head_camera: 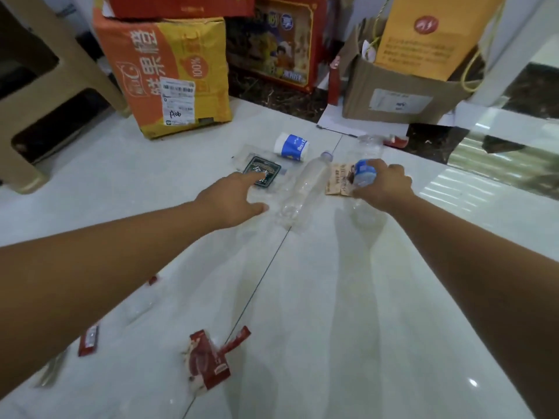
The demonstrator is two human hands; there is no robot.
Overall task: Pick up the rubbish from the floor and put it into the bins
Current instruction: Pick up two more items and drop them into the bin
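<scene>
My right hand (382, 187) is shut on a clear plastic bottle with a blue label (364, 173). My left hand (233, 196) is stretched out with fingers apart, its thumb close to a second clear bottle (305, 189) lying on the white tile floor. Its fingertips reach a green packet in a clear wrapper (266, 170). A blue-and-white paper cup (292, 147) lies on its side beyond. A beige paper wrapper (340, 179) lies under the right hand. Another crumpled clear bottle (369, 145) lies behind it. No bin is in view.
Red snack wrappers (207, 362) (89, 340) (239, 338) lie on the floor near me. An orange carton (169, 74), a colourful box (281, 40) and an open brown cardboard box (402, 92) stand at the back. A beige plastic stool (39, 95) is at left.
</scene>
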